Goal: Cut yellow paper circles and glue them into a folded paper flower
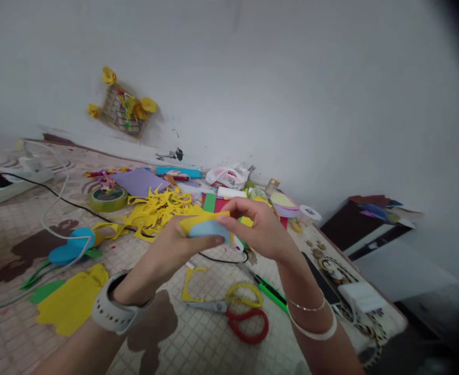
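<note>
Here we go: the left hand (178, 255) and right hand (260, 229) meet mid-frame over a patterned mat (198, 344), holding a blue piece (208, 232) against a yellow paper (198, 221). Left fingers (202, 242) lie pressed together along the blue edge; right fingers (239, 208) curl in, pinching the yellow paper. Just below, scissors (249, 325) lie lower centre, red and yellow handles showing. Further up, yellow scraps (155, 211) pile beside a tape roll (107, 199) and a purple sheet (138, 181). A power strip (7, 187) sits far left, cables (58, 200) trailing across the mat. Upper left, a paper craft (124, 109) hangs on the white wall (292, 94); a dark cabinet (354, 224) stands right.
</note>
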Motion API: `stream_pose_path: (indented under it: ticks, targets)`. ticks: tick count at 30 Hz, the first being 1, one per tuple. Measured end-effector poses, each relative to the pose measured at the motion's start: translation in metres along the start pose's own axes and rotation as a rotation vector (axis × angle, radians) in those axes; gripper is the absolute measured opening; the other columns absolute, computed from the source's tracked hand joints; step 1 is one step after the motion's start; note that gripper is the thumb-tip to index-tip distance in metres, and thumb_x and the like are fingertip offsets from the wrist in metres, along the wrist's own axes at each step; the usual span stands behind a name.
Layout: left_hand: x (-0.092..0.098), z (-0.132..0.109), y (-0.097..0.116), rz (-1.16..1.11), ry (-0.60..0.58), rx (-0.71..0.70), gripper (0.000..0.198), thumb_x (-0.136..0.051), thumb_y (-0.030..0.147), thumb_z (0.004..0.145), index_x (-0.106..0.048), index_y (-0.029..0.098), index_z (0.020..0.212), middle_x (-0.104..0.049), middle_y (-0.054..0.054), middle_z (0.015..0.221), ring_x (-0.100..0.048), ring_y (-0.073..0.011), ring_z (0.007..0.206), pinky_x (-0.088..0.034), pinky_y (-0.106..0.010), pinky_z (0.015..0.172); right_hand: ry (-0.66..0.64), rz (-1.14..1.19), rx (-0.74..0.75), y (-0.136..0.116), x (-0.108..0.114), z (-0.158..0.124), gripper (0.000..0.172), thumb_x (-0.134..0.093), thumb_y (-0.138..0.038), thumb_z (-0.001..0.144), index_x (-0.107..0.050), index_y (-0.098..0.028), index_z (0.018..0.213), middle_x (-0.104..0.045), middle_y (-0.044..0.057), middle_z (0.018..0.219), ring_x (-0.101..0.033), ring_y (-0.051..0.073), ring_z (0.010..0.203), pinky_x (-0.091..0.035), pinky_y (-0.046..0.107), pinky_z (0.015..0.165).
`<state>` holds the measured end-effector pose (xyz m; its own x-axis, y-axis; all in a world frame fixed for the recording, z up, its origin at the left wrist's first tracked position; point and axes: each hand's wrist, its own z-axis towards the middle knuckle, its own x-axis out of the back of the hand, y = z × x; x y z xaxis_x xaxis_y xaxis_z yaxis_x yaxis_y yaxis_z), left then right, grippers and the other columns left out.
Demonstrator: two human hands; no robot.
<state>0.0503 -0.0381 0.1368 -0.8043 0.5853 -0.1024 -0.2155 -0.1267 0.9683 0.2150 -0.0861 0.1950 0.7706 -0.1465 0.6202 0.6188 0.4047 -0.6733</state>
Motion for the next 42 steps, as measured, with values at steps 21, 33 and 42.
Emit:
stream_pose_path:
  ticks: [21,33,42]
  targets:
    - [0.014,-0.012,0.032,-0.377,0.323,-0.092,0.012,-0.081,0.018,0.063,-0.071,0.021,0.071,-0.071,0.005,0.076,-0.062,-0.0117,0.075,-0.05,-0.022,0.074,-0.64,-0.537,-0.307,0.122,-0.036,-0.143,0.037,-0.069,-0.029,0.068,-0.059,-0.015,0.101,-0.062,0.01,0.105,-0.057,0.026,0.096,-0.045,0.034,0.081]
    - [0.019,-0.016,0.039,-0.387,0.344,-0.119,0.011,-0.08,0.02,0.065,-0.072,0.021,0.072,-0.071,0.004,0.077,-0.062,-0.0129,0.077,-0.05,-0.022,0.076,-0.589,-0.578,-0.324,0.109,-0.019,-0.136,0.04,-0.064,-0.032,0.068,-0.056,-0.014,0.102,-0.067,0.012,0.097,-0.063,0.027,0.084,-0.046,0.035,0.073]
    - [0.021,-0.014,0.037,-0.384,0.34,-0.131,0.013,-0.082,0.02,0.063,-0.073,0.022,0.072,-0.071,0.006,0.074,-0.061,-0.0099,0.073,-0.049,-0.018,0.07,-0.45,-0.495,-0.386,0.092,-0.011,-0.137,0.039,-0.07,-0.027,0.065,-0.058,-0.017,0.101,-0.066,0.007,0.095,-0.061,0.023,0.083,-0.045,0.033,0.074]
